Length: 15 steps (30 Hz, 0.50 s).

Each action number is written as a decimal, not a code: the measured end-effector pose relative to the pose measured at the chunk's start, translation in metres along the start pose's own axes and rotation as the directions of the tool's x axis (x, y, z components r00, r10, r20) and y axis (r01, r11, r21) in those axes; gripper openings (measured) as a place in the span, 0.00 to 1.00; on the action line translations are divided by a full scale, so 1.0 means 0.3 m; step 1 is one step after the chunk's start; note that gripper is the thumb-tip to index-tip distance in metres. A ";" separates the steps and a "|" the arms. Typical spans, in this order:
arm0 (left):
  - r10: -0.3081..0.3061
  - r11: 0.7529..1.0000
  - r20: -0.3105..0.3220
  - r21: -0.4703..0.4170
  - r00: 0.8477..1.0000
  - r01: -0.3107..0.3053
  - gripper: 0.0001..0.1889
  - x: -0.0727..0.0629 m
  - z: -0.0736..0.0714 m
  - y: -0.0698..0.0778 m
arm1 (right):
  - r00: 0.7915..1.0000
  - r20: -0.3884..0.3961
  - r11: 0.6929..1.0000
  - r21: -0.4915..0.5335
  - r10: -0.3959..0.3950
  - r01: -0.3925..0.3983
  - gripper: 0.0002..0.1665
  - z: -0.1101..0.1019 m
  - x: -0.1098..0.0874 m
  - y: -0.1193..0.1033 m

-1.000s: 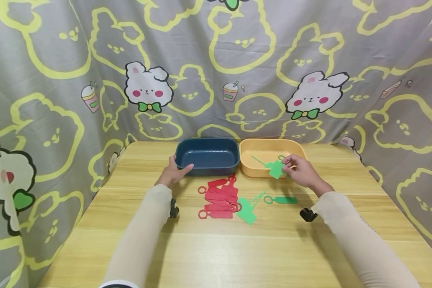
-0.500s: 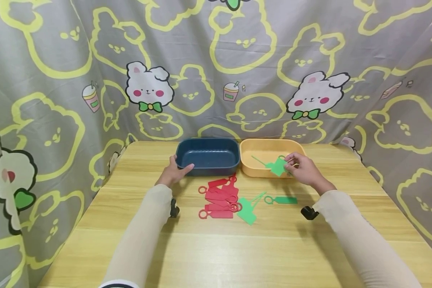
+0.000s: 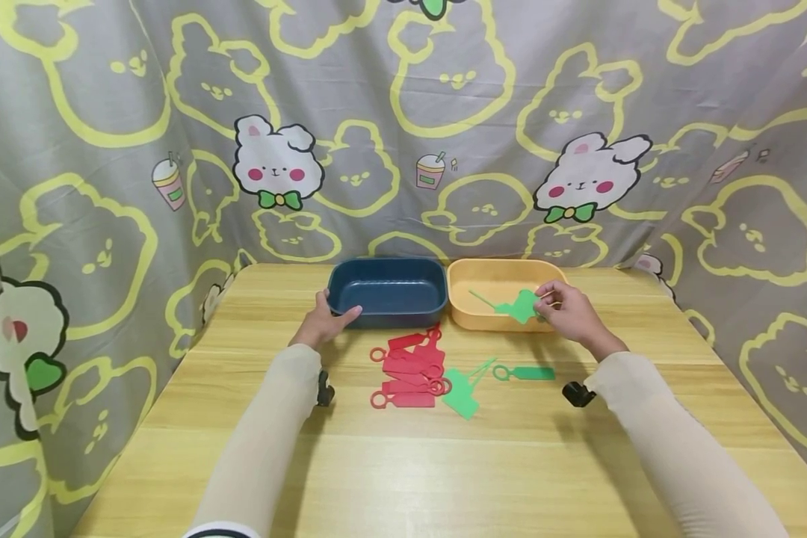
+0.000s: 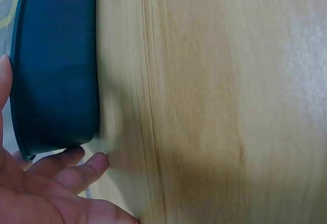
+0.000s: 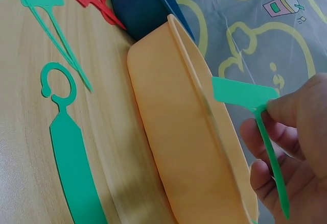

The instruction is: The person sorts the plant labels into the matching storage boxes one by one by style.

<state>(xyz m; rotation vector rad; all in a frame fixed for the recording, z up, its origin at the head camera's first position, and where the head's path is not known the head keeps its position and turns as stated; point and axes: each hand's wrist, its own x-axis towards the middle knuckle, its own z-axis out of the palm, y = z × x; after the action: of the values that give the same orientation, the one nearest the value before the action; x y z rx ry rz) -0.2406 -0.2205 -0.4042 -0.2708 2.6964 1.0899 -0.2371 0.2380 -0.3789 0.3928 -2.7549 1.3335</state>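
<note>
My left hand (image 3: 323,323) rests at the left front corner of the dark blue bin (image 3: 390,320), thumb along the rim and fingers against the end wall. Over the front rim of the yellow-orange bin (image 3: 471,321), my right hand (image 3: 571,314) pinches a green T-shaped plant label (image 5: 245,94) between thumb and fingers, its stem pointing down in the right wrist view. Behind it, a thin green stem (image 3: 482,300) shows inside that bin. On the table lie several red ring-ended labels (image 3: 410,366), green T-shaped labels (image 3: 461,396) and one green ring-ended label (image 3: 534,373).
Both bins stand side by side at the back of the wooden table (image 3: 403,478). A grey curtain (image 3: 376,97) with yellow outlines hangs close behind them and along both sides. A black wrist camera (image 3: 578,394) sits below the right sleeve.
My right hand has turned the green plant label and shifted slightly to the right, so the label shows a different shape. The left hand, bins and labels on the table have stayed put.
</note>
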 end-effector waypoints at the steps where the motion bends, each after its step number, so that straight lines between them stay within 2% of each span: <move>1: -0.002 1.000 0.002 -0.001 1.000 0.002 0.54 -0.001 0.001 0.001 | 1.000 -0.006 1.000 -0.005 0.001 -0.001 0.12 0.000 0.000 0.001; 8: 0.002 1.000 -0.011 -0.005 1.000 -0.002 0.55 -0.014 -0.001 0.010 | 0.999 -0.044 0.999 -0.037 -0.006 0.004 0.12 -0.001 0.005 0.006; 15: 0.014 1.000 -0.010 0.003 1.000 -0.014 0.55 0.000 0.004 0.002 | 0.997 -0.067 1.000 0.008 0.025 -0.025 0.13 0.000 0.013 0.019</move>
<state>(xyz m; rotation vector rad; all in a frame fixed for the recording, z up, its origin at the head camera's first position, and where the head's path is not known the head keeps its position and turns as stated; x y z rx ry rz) -0.2407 -0.2192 -0.4045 -0.2578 2.7128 1.0911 -0.2423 0.2407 -0.3826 0.3090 -2.7101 1.3371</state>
